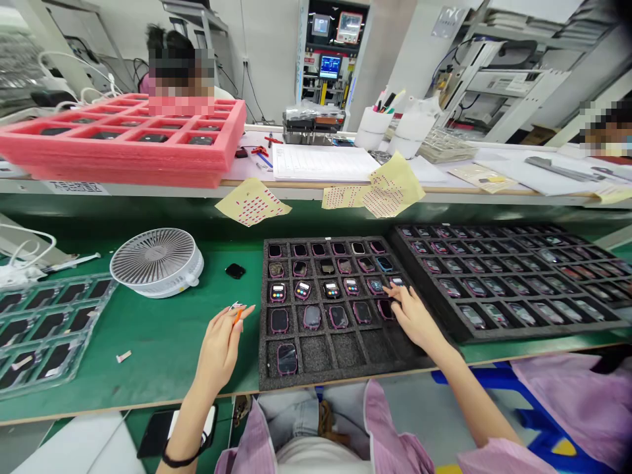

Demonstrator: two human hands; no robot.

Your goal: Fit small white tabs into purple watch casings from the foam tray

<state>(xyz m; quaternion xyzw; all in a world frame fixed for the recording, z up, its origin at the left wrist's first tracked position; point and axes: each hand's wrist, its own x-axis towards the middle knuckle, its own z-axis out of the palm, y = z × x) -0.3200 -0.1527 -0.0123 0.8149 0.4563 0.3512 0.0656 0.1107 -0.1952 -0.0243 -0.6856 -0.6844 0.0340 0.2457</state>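
Fingers of the right hand are spread and slightly curled, their tips down on the right side of the black foam tray, at the pink-framed smartwatches seated in its square cells. Nothing is clearly held, though the view cannot settle whether a fingertip is pressing a watch. The left hand is raised just off the green anti-static mat, its thumb and forefinger pinching a small orange-and-white item, too small to identify. Work is centred on this tray: its upper rows are filled, several watches show bright coloured screens, others are dark, and the bottom row holds a single watch beside empty cells. Just to the right, a second black foam tray holds close rows of watches with their screens up. Left of the hands stand a white desk fan, a small black piece, and a clear plastic tray with dark contents. Above, on the raised shelf, sits a pink foam tray with dark items in its compartments, and yellow sheets of pink dots hang over the shelf edge.
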